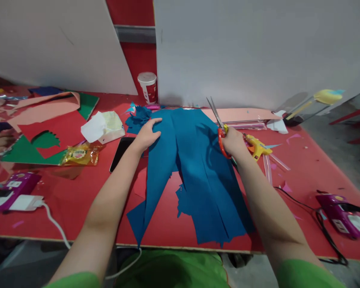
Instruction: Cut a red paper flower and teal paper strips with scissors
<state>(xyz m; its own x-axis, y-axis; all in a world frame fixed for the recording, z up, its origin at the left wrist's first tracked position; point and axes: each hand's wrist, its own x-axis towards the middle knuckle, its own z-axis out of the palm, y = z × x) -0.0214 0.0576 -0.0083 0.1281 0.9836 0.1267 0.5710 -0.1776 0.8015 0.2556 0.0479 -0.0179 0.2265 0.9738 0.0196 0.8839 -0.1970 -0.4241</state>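
A large sheet of blue craft material (192, 156), with long slits and ragged cut edges, lies over the red table in front of me. My left hand (149, 136) rests on its upper left part, thumb and fingers apart. In my right hand (232, 141) is a pair of scissors (221, 132) with red-orange handles; the blades point up and away, above the sheet's upper right. A crumpled bunch of blue scraps (139, 117) sits just beyond my left hand. Beside my right hand lies a yellow glue gun (257, 147).
A lidded paper cup (148, 86) stands by the white panels. Left are a black phone (121, 154), a yellow wrapper (81, 154), red and green sheets, and another person's hand (0, 142). Purple power strips (343, 214) with cables lie on both sides. Glue sticks (267, 168) lie to the right.
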